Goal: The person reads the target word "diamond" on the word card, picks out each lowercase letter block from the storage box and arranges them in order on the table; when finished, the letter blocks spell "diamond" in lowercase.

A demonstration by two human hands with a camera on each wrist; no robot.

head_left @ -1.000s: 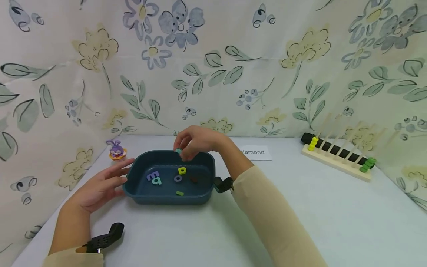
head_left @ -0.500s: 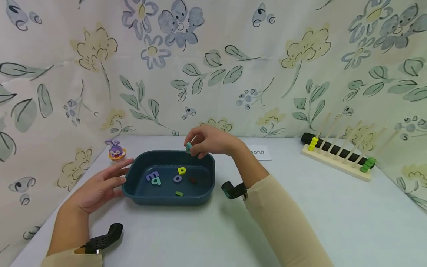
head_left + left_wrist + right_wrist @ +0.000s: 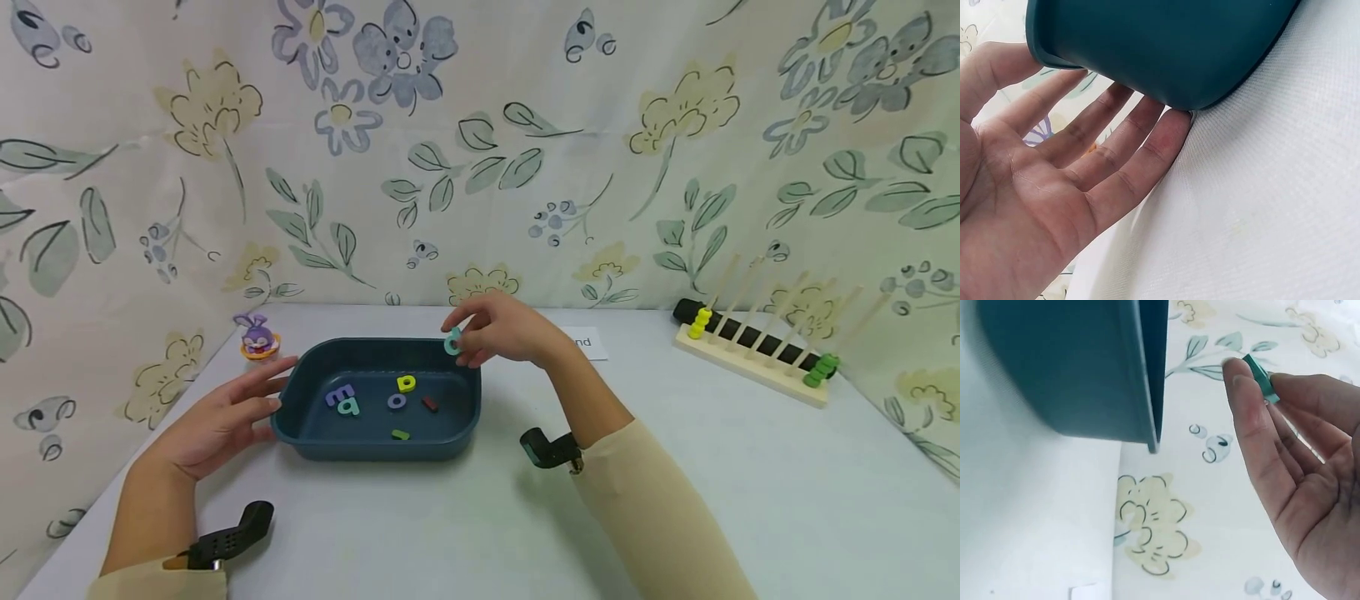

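My right hand point(image 3: 510, 329) pinches a small teal toy letter point(image 3: 452, 341) between thumb and fingertips, above the right back corner of a dark teal plastic tub point(image 3: 375, 452). In the right wrist view the letter point(image 3: 1261, 379) shows edge-on, beyond the tub's rim. My left hand point(image 3: 221, 421) rests its extended fingertips against the tub's left side; the left wrist view has these fingers point(image 3: 1141, 156) at the wall. On the tub's floor lie a purple m point(image 3: 340, 395), a teal letter point(image 3: 348, 407), a yellow letter point(image 3: 406, 383), a purple ring-shaped letter point(image 3: 397, 402), and brown point(image 3: 430, 404) and green point(image 3: 401, 435) pieces.
A white printed card point(image 3: 588, 342), partly covered by my right arm, lies behind the tub. At the back right stands a wooden peg rack point(image 3: 750, 367) with yellow and green beads. A purple rabbit figure point(image 3: 258, 337) is at the back left, before a floral curtain point(image 3: 480, 167).
My right hand has moved rightward with the teal letter, from over the tub's back middle to its right back corner. The card is more covered now. My left hand stays at the tub.
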